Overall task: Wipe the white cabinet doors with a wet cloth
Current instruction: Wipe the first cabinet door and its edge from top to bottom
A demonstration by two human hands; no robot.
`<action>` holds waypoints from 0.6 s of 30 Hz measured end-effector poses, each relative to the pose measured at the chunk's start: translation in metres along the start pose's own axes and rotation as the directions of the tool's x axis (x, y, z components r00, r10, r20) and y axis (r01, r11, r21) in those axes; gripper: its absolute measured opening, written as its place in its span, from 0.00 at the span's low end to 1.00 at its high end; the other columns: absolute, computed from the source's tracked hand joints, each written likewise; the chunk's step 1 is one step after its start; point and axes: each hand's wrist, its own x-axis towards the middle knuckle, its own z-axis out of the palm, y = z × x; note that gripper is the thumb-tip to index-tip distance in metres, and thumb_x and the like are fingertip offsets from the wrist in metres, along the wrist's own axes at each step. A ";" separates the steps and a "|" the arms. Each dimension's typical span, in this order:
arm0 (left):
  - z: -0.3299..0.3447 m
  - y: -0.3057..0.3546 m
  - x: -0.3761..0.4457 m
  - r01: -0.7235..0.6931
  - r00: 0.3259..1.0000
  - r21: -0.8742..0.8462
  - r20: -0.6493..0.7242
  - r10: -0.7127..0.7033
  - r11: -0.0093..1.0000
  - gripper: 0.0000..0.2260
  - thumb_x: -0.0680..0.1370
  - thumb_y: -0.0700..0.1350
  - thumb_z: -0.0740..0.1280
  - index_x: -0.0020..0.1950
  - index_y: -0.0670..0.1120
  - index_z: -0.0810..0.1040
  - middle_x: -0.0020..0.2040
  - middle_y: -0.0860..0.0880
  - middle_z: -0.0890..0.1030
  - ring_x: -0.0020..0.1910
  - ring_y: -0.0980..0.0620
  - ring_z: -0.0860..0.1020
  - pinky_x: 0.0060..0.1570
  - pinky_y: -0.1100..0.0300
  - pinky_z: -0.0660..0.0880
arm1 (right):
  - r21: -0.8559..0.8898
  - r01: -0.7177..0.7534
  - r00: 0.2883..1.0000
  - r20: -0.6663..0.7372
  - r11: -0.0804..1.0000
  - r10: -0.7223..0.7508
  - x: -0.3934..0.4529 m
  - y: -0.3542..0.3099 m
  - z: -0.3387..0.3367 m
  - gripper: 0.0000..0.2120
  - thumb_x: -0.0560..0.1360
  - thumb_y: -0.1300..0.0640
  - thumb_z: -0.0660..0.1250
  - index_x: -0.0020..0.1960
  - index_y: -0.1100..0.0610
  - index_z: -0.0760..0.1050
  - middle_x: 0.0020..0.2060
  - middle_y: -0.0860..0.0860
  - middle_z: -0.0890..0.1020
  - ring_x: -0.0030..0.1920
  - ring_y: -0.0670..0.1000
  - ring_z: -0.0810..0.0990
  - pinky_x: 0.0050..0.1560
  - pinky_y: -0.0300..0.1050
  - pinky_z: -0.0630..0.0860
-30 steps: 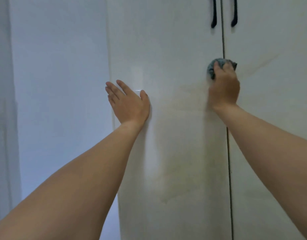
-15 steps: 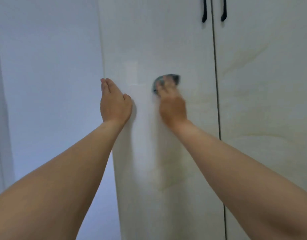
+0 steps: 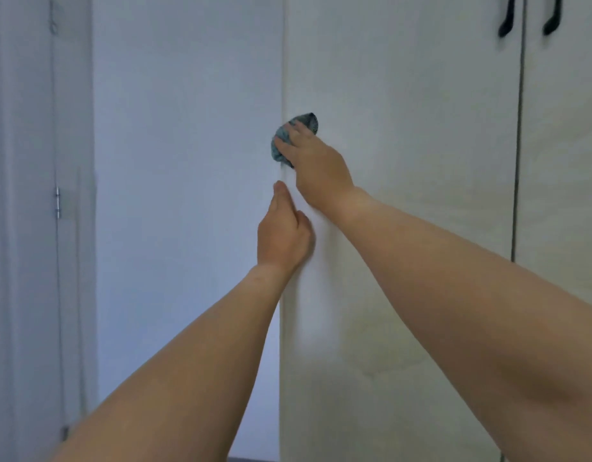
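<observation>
Two tall white cabinet doors fill the right side, the left door (image 3: 404, 128) and the right door (image 3: 565, 161), with a dark seam between them. My right hand (image 3: 316, 168) presses a bunched blue-grey cloth (image 3: 281, 141) against the left door's outer left edge. Just below it, my left hand (image 3: 283, 235) rests flat on that same edge, fingers together and pointing up, holding nothing. Faint damp streaks show on both doors.
Two black handles (image 3: 506, 21) (image 3: 551, 21) hang at the top on either side of the seam. A pale blue wall (image 3: 188, 195) lies left of the cabinet. A door frame with a metal hinge (image 3: 58, 201) stands at the far left.
My right hand has swept the cloth leftward across the left door, from the seam to its outer edge. My left hand has slid to that edge, and my view has turned left.
</observation>
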 end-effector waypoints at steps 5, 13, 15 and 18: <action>-0.001 -0.004 -0.007 -0.010 1.000 -0.051 -0.026 0.009 0.999 0.26 0.78 0.42 0.55 0.77 0.51 0.62 0.70 0.52 0.75 0.64 0.48 0.76 0.61 0.55 0.73 | -0.029 0.072 0.997 -0.038 0.997 -0.073 -0.054 -0.011 0.020 0.22 0.80 0.64 0.59 0.73 0.57 0.68 0.74 0.55 0.67 0.76 0.54 0.63 0.67 0.48 0.69; 0.002 0.013 -0.009 0.153 0.988 -0.056 -0.020 -0.154 0.987 0.25 0.74 0.45 0.51 0.71 0.40 0.64 0.65 0.40 0.76 0.60 0.38 0.75 0.60 0.43 0.73 | 0.051 -0.316 0.922 -0.220 0.947 0.320 -0.078 0.021 0.008 0.26 0.74 0.70 0.59 0.71 0.61 0.71 0.72 0.57 0.70 0.75 0.57 0.64 0.65 0.52 0.72; 0.007 0.021 -0.010 0.199 0.979 -0.043 -0.031 -0.200 0.979 0.24 0.77 0.44 0.52 0.73 0.38 0.62 0.69 0.38 0.73 0.65 0.38 0.73 0.65 0.43 0.71 | 0.023 -0.163 0.979 -0.118 0.986 0.165 -0.094 0.010 0.014 0.25 0.75 0.71 0.58 0.72 0.60 0.70 0.73 0.57 0.69 0.75 0.57 0.63 0.66 0.51 0.71; 0.014 0.038 -0.011 0.257 0.966 -0.046 -0.012 -0.258 0.965 0.33 0.80 0.46 0.56 0.81 0.40 0.47 0.81 0.43 0.55 0.78 0.43 0.59 0.75 0.49 0.61 | -0.032 -0.102 0.989 -0.109 0.994 0.098 -0.109 0.042 -0.009 0.25 0.75 0.70 0.60 0.70 0.57 0.73 0.72 0.55 0.70 0.73 0.56 0.68 0.61 0.50 0.74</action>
